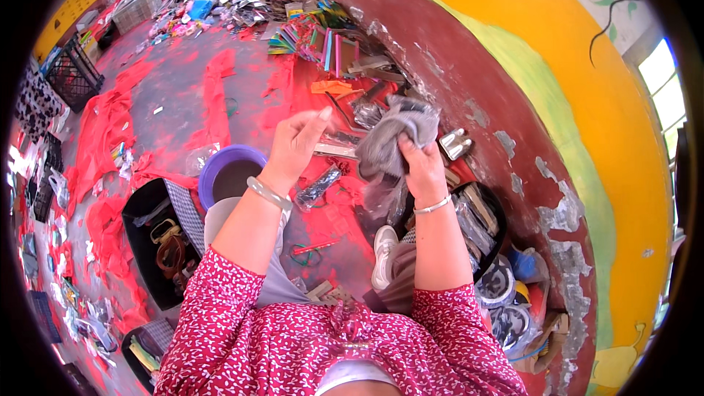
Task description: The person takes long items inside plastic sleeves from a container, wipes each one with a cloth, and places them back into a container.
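Observation:
In front of me, my right hand (423,165) is closed on a bunched grey cloth (396,132). The cloth looks thin and soft, and a darker fold of it hangs down below the hand. To the left, apart from the cloth, my left hand (297,148) is raised with its fingers bent and the thumb against them. Whatever is in that pinch, if anything, is too small to make out. Below the hands, a dark item in clear plastic wrapping (318,188) lies on red sheeting.
A purple bucket (208,176) stands left of my left forearm, beside a black bin (139,227) holding belts or straps. At right, a black container (502,231) of wrapped items stands near bagged rolls (508,323). A peeling wall (469,88) bounds the right. Piled goods (242,0) lie far ahead.

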`<state>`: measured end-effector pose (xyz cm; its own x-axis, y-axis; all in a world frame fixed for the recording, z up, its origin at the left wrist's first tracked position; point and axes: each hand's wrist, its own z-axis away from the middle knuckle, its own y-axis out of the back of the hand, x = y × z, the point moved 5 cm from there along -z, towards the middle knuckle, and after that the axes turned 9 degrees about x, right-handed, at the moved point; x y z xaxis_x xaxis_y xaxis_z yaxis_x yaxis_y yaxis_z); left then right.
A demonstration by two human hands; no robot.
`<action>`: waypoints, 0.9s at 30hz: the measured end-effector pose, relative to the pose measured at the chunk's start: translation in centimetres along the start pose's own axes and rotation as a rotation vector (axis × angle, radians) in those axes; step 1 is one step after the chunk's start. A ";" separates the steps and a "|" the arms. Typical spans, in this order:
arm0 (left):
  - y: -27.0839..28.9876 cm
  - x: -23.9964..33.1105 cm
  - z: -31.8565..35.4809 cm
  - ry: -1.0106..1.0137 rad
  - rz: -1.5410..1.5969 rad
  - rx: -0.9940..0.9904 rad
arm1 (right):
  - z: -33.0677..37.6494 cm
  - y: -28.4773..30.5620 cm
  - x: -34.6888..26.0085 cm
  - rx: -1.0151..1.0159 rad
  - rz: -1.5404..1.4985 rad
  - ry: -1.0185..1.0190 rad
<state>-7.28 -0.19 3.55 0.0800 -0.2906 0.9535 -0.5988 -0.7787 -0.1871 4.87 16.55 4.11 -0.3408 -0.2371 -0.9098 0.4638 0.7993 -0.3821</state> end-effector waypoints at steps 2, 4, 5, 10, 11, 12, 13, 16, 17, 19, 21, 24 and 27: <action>-0.9 1.3 -0.7 -0.095 0.035 0.084 | 0.6 -0.9 0.5 -0.085 0.115 0.009; -2.8 1.2 -0.3 0.067 0.239 -0.096 | 1.0 -1.6 1.1 -0.126 0.176 0.028; -3.7 1.1 -0.1 0.147 0.342 -0.187 | 1.1 -1.9 1.4 -0.132 0.183 0.033; -4.1 -0.5 -0.3 0.161 0.261 -0.289 | 0.8 -1.5 3.5 -0.210 0.248 -0.094; -3.9 -0.2 -0.4 0.019 0.134 -0.268 | 0.8 -1.3 3.6 -0.212 0.273 -0.096; -3.7 0.2 -0.6 -0.125 0.003 -0.245 | 0.7 -1.4 3.3 -0.217 0.295 -0.093; -3.6 0.7 -0.6 -0.269 -0.129 -0.221 | 0.6 -1.5 3.2 -0.223 0.318 -0.091; -3.5 0.4 -0.4 -0.268 -0.164 -0.178 | 0.3 -1.3 3.6 -0.224 0.371 -0.127; -3.5 0.1 -0.4 -0.237 -0.168 -0.171 | 0.1 -1.4 3.6 -0.226 0.402 -0.145; -3.7 0.9 -0.4 -0.294 -0.242 -0.173 | 0.1 -1.4 4.2 -0.157 0.321 -0.149; -3.7 0.8 -0.6 -0.282 -0.215 -0.155 | -0.2 -1.8 4.5 -0.099 0.299 -0.155; -3.8 0.3 -0.7 -0.180 -0.002 -0.026 | -0.3 -3.3 4.0 -0.093 0.161 -0.201; -3.4 -0.2 -0.4 0.161 0.256 -0.014 | -0.1 -3.6 4.3 -0.122 0.045 -0.256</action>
<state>-5.58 2.78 4.06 -0.2016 -0.3837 0.9012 -0.5942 -0.6835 -0.4239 1.65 12.72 1.62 -0.0975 -0.3195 -0.9425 0.3667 0.8689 -0.3325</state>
